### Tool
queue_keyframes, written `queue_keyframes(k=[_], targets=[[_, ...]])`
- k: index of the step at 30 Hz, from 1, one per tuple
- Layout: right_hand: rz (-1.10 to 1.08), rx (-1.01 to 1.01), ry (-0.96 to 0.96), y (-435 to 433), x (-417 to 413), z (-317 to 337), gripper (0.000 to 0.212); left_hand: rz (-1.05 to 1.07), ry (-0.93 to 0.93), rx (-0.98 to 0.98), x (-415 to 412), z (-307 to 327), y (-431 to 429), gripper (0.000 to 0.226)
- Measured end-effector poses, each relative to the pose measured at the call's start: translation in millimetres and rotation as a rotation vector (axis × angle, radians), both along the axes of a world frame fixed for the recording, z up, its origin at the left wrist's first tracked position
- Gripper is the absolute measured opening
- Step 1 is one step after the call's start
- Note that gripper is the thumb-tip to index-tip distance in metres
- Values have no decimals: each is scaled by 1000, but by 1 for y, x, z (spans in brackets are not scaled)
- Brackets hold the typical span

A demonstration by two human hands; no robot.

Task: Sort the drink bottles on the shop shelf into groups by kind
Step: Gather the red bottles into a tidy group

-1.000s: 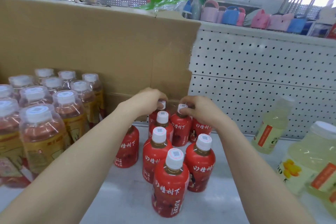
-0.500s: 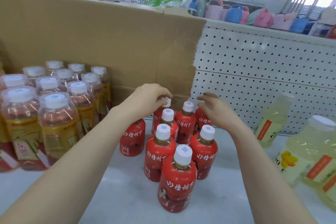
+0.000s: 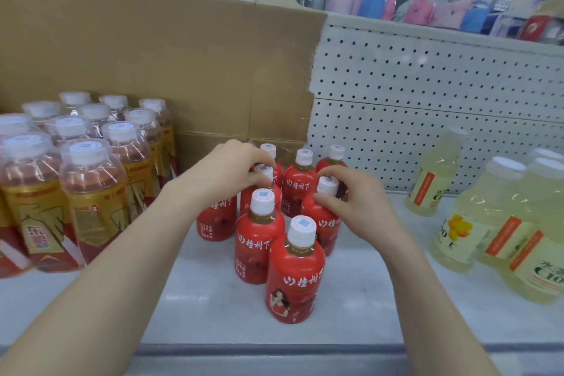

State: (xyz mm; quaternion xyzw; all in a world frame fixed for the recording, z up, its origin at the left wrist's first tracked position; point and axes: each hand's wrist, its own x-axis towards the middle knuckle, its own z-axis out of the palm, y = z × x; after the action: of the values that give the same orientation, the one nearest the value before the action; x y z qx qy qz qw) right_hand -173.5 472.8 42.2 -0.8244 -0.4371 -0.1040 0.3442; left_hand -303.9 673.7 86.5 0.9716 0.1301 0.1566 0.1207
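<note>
Gripping caps, both hands: left hand [image 3: 232, 169] fingers curled round one red bottle [image 3: 265, 173], right hand [image 3: 354, 197] pinching another red bottle [image 3: 320, 217], mid-shelf [image 3: 213, 308]. Tightly packed, so tugging sideways could topple neighbours.

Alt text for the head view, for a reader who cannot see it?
Two bare hands reach into a cluster of red bottles on a white shelf: the left hand and right hand each pinch one bottle's white cap. Gold-labelled amber bottles stand to the left before cardboard, pale yellow bottles to the right.
</note>
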Motion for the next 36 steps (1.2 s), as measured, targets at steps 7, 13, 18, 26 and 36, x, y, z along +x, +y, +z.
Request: queue_keyframes(k=[7,13,18,26,36], targets=[[6,78,33,31,-6,-4,37,-4,-42,-31,-9,-3,-2,32],[84,166,58,5,-40,10,19,-49,-277,-98,-28,-14,-6,38],[244,-29,120,-26,-92,6,27,-153,-294,-379,-54,-26,-25,15],[-215,24,-62,-43,-51,-2,24,-187,-281,-442,-68,-45,-27,36],[-317,57,-49,-8,-1,-5,34,-137,-274,-396,-75,-43,-32,42]])
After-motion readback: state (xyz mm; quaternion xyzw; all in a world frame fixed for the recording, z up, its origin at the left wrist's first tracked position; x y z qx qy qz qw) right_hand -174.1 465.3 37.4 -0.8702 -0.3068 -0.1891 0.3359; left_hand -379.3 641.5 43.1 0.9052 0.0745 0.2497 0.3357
